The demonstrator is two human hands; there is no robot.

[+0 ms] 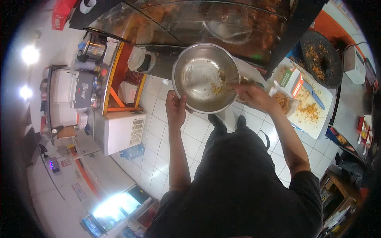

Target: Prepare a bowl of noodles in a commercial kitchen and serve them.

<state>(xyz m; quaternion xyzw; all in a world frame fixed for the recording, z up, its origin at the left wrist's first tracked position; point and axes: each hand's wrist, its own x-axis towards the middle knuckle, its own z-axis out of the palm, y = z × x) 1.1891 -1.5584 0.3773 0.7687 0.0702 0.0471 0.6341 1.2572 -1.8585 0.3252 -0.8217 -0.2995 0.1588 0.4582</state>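
A wide steel mixing bowl [198,85] is held up in front of me, with yellow-brown food scraps [218,85] clinging to its right inner side. My left hand [176,109] grips the bowl's near left rim, the thumb on the inside and the fingers beneath. Over the right rim reaches my right hand [252,96], its fingers curled together beside the scraps. Whatever those fingers hold is too small and blurred to name. Right of that hand, a container of crumbly brown food [281,101] stands against a white cutting board [321,89].
On the crumb-strewn board lie a blue knife [313,95] and a green, white and orange box [293,82]. Behind it stands a round black pan [323,59] with crumbs. A glass display case [190,20] lies beyond the bowl; a white freezer [123,133] stands at left.
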